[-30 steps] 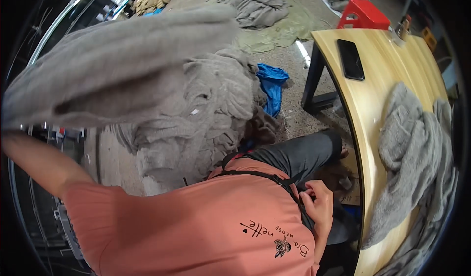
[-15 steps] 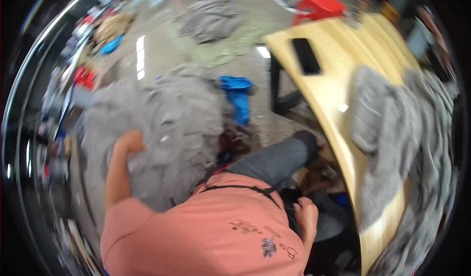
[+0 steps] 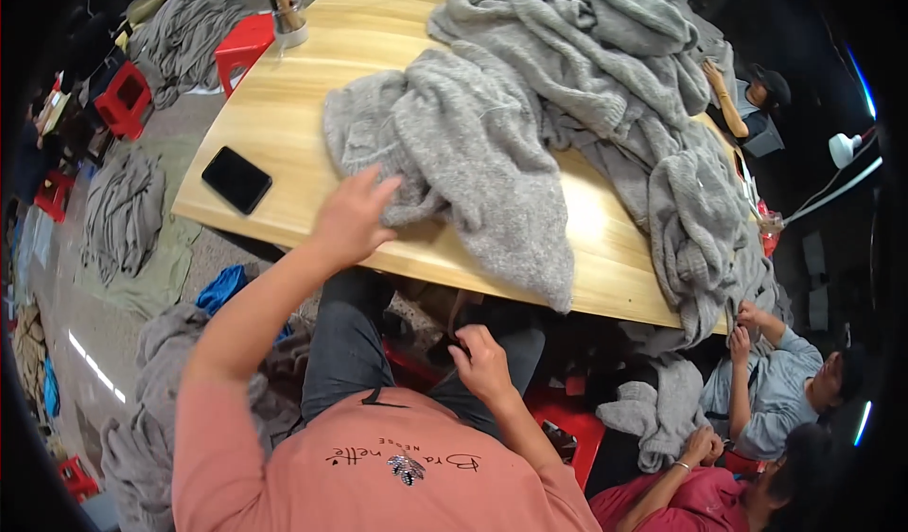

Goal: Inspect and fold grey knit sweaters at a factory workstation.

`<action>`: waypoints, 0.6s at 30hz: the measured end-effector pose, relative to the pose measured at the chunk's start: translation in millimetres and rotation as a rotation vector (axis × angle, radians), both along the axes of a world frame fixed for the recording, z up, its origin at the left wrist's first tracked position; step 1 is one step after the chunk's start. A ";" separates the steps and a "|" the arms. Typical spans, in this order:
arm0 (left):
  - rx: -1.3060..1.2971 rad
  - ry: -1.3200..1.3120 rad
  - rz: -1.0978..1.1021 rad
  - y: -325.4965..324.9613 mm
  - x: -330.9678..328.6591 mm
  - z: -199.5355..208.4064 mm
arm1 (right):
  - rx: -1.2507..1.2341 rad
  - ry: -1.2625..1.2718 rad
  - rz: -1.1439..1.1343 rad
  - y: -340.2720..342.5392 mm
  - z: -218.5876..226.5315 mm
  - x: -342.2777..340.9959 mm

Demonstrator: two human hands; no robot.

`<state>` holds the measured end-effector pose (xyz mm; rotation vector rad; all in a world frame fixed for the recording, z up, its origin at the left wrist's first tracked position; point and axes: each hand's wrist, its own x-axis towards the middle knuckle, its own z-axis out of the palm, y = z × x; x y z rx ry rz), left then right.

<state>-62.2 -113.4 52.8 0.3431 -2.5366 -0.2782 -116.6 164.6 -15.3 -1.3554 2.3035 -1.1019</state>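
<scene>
Pale wooden table (image 3: 284, 125), heaped grey knitwear (image 3: 567, 87), left hand (image 3: 352, 218) spread on it, right hand (image 3: 482, 362) loosely curled, empty, grey concrete floor (image 3: 180, 144).

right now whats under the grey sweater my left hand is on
The left hand rests on the grey sweater, which lies on the wooden table. Its lower corner hangs over the table's near edge. Anything flat beneath the knit is covered.

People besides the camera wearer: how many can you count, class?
3. A person in a dark cap at upper right; a person in a blue-grey shirt at lower right; a person in a red shirt below them. Others may be hidden.
</scene>
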 end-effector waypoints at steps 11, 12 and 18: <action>0.995 0.012 -0.569 87.9 -23.7 60.5 | -0.283 -0.042 -0.525 33.5 -17.7 -32.0; 0.896 -0.064 -0.632 95.7 -12.0 75.4 | -0.353 -0.021 -0.455 32.1 -31.4 -44.0; 0.842 0.002 -0.889 72.2 46.2 111.8 | -0.551 -0.301 -0.432 49.9 13.6 -31.8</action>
